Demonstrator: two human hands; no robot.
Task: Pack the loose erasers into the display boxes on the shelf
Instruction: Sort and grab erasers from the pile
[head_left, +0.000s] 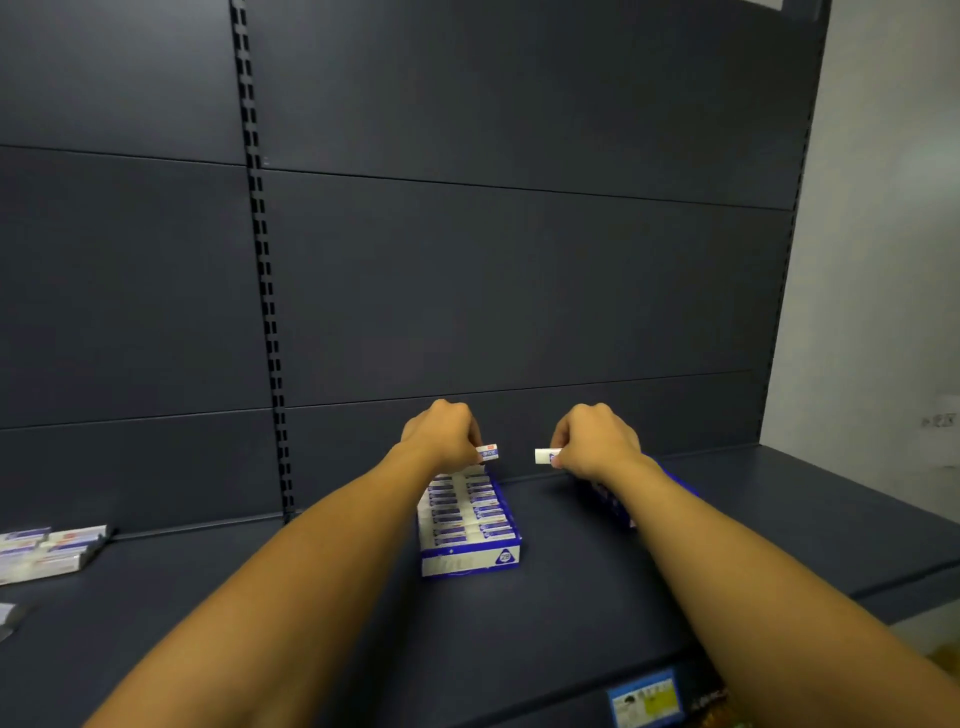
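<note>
We're reaching deep over the dark shelf (571, 597) with both arms, right up near the back panel (519, 286). There's open shelf surface between the two boxes and a wide bare stretch toward the front edge, where a price label (647, 699) sits on the lip. To the right the shelf ends just short of a pale wall (883, 260).

Our left hand (441, 434) has its fingers curled, pinching an eraser (488, 452) with a blue and red sleeve, held just above the far end of the blue-and-white display box (470, 558). Our right hand (597, 441) pinches a second eraser (544, 455), its white end poking out toward the left. The two erasers are close, with a small gap between them.

The display box holds two rows of sleeved erasers, packed side by side, and it looks nearly full; our left wrist hides its far left corner. A second blue box (610, 499) lies under our right forearm, mostly covered, so we can't tell what's inside. At the far left edge a tray of boxed items (47, 551) is cut off and too blurry to read.
</note>
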